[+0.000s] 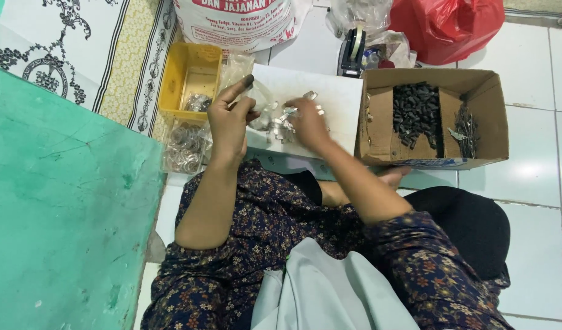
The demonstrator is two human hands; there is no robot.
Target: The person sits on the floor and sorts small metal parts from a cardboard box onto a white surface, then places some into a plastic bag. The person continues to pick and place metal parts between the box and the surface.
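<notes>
My left hand [229, 119] is raised over a white board [330, 98] and pinches a small clear plastic bag [260, 101], with the index finger pointing up. My right hand [306, 125] rests on the board among several small silvery metal pieces [287, 117] and has its fingers closed around some of them. Both hands are close together near the board's left half.
A cardboard box [485, 116] to the right holds dark small parts [415, 113] and thin metal pins [466, 128]. A yellow tray [189, 76] and a bag of metal rings [186, 146] lie left. A tape dispenser [353, 52], a red bag [446, 27] and a white sack [238, 21] stand behind. A green wall [61, 201] is left.
</notes>
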